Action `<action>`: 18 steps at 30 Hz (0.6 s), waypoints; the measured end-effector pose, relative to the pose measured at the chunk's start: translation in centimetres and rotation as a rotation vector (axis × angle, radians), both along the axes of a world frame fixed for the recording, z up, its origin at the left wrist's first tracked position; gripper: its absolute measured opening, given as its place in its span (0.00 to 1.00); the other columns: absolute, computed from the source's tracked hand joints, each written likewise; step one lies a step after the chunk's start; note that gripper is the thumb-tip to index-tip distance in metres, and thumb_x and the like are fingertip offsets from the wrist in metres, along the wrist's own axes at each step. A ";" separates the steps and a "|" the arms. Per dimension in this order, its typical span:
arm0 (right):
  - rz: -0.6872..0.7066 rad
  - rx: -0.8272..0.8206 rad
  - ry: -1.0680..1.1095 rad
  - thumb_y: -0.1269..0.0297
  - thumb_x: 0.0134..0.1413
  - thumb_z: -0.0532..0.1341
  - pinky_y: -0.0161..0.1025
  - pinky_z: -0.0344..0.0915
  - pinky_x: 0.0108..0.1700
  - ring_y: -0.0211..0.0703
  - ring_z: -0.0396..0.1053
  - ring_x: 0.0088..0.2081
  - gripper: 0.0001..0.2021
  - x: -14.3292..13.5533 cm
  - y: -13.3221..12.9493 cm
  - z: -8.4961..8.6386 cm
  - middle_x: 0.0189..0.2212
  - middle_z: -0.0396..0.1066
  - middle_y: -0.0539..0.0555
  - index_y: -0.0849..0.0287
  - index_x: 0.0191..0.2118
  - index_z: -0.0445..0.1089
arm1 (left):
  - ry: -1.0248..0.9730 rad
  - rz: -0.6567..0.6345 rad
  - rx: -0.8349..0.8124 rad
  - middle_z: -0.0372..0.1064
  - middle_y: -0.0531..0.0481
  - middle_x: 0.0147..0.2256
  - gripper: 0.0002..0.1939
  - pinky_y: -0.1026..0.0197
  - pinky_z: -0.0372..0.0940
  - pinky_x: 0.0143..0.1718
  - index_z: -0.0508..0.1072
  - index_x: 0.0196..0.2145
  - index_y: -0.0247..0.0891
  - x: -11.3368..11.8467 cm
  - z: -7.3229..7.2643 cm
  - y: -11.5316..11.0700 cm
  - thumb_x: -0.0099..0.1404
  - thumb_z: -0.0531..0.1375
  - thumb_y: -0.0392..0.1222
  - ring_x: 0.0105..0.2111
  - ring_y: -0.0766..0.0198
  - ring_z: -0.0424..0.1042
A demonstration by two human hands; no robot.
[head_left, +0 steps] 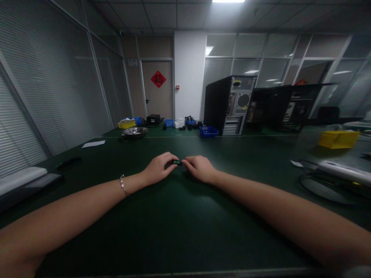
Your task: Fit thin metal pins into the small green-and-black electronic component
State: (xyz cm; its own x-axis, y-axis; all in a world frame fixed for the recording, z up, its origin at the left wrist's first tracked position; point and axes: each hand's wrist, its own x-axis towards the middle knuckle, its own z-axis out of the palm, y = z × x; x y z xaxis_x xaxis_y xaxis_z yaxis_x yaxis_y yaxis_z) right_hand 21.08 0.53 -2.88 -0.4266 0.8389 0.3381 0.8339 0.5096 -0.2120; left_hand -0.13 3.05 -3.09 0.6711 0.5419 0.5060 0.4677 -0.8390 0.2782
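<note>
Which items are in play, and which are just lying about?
In play:
- small dark piece, held by the left hand; right hand fingertips at its other end

Lying about:
- shiny metal bowl
- nearest computer tower
- blue bin beside it
- yellow bin, far right

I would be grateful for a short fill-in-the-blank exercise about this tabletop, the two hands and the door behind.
A small dark item is ____ the left hand and the right hand.
The bracelet circles the ____ wrist.
The diamond-shaped sign on the door has a ____ background.
The tabletop under the hands is dark ____ in colour.
Missing words: between; left; red; green.
</note>
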 end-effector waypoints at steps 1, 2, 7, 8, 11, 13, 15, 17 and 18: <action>-0.001 -0.002 -0.004 0.55 0.66 0.46 0.32 0.51 0.29 0.37 0.64 0.27 0.20 0.0 0.0 0.0 0.27 0.70 0.52 0.59 0.32 0.68 | -0.005 -0.001 0.001 0.67 0.47 0.38 0.10 0.59 0.63 0.39 0.71 0.44 0.38 0.0 0.0 0.0 0.66 0.55 0.38 0.38 0.59 0.68; -0.002 -0.007 -0.009 0.55 0.66 0.46 0.32 0.51 0.29 0.37 0.64 0.27 0.20 0.0 0.0 0.0 0.27 0.70 0.52 0.59 0.32 0.68 | -0.011 -0.001 0.002 0.67 0.47 0.39 0.10 0.59 0.64 0.39 0.71 0.44 0.39 0.0 0.0 0.0 0.66 0.55 0.38 0.38 0.59 0.68; 0.017 -0.063 -0.035 0.55 0.66 0.46 0.32 0.52 0.29 0.37 0.64 0.27 0.20 0.2 0.2 0.2 0.27 0.70 0.52 0.59 0.32 0.68 | -0.039 -0.024 -0.020 0.66 0.47 0.41 0.11 0.59 0.64 0.39 0.72 0.45 0.39 -0.2 0.0 0.0 0.65 0.56 0.37 0.39 0.60 0.68; 0.029 -0.073 -0.038 0.55 0.66 0.46 0.32 0.52 0.29 0.37 0.65 0.27 0.19 0.2 0.2 0.2 0.27 0.70 0.52 0.59 0.32 0.68 | -0.047 -0.032 -0.030 0.65 0.47 0.41 0.11 0.60 0.65 0.39 0.72 0.45 0.40 -0.2 0.0 0.1 0.64 0.56 0.36 0.39 0.61 0.68; 0.054 -0.083 -0.036 0.56 0.66 0.46 0.32 0.53 0.31 0.37 0.65 0.28 0.19 0.4 0.4 0.2 0.27 0.70 0.52 0.60 0.32 0.69 | -0.074 -0.048 -0.084 0.65 0.47 0.42 0.12 0.61 0.65 0.38 0.73 0.46 0.41 -0.3 0.0 0.3 0.64 0.57 0.35 0.38 0.62 0.68; 0.056 -0.092 -0.033 0.56 0.66 0.46 0.32 0.53 0.31 0.37 0.65 0.28 0.19 0.5 0.5 0.2 0.27 0.70 0.52 0.60 0.32 0.69 | -0.087 -0.067 -0.143 0.67 0.48 0.41 0.13 0.60 0.65 0.39 0.73 0.46 0.41 -0.3 0.0 0.6 0.64 0.57 0.36 0.38 0.62 0.68; 0.047 -0.102 -0.027 0.55 0.66 0.47 0.32 0.52 0.30 0.37 0.65 0.28 0.19 0.5 0.5 0.1 0.27 0.70 0.52 0.60 0.32 0.69 | -0.105 -0.092 -0.213 0.68 0.47 0.40 0.13 0.60 0.65 0.39 0.73 0.47 0.40 -0.3 -0.1 0.8 0.63 0.59 0.37 0.38 0.62 0.68; 0.042 -0.119 -0.016 0.55 0.66 0.46 0.32 0.52 0.30 0.37 0.65 0.28 0.19 0.5 0.5 0.2 0.27 0.70 0.52 0.60 0.33 0.69 | -0.132 -0.111 -0.281 0.70 0.47 0.40 0.14 0.60 0.65 0.38 0.74 0.47 0.39 -0.3 -0.2 1.0 0.62 0.60 0.40 0.37 0.62 0.69; 0.041 -0.126 -0.010 0.55 0.66 0.46 0.32 0.53 0.30 0.37 0.65 0.28 0.19 0.5 0.5 0.2 0.27 0.70 0.52 0.60 0.33 0.69 | -0.147 -0.117 -0.312 0.70 0.47 0.40 0.15 0.61 0.65 0.38 0.74 0.47 0.39 -0.3 -0.3 1.1 0.62 0.61 0.41 0.37 0.62 0.69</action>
State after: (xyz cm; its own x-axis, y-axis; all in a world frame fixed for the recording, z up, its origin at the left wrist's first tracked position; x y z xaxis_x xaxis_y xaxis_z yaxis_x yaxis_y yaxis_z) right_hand 21.56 1.07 -2.68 -0.4641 0.8564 0.2262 0.8155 0.5128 -0.2684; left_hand -0.40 4.12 -3.35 0.6704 0.6092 0.4236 0.3095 -0.7485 0.5865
